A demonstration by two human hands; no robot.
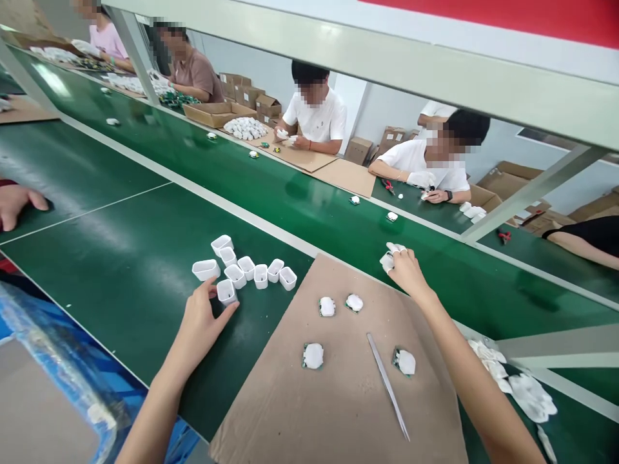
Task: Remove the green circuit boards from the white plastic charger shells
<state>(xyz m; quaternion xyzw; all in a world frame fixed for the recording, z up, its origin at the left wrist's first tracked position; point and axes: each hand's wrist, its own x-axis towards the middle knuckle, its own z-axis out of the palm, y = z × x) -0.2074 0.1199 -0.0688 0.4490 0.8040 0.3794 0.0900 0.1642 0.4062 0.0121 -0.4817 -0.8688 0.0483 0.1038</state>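
Left hand (pixel 197 314) pinches a white cup (pixel 227 293) at ten o'clock from the cardboard's (pixel 348 399) middle; light, even pressure should suit its thin walls. Right hand (pixel 409 273), at one o'clock, bends its fingers by a white piece (pixel 387 261); whether they grip, I cannot tell.

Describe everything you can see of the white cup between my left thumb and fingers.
The white cup is a small, hollow piece with rounded corners, smooth and plastic-looking. Its open top faces up, showing a dark spot inside. It sits at the near side of a loose cluster of similar cups over the green tabletop. The left hand seems to touch its sides; whether it is slightly lifted cannot be told.
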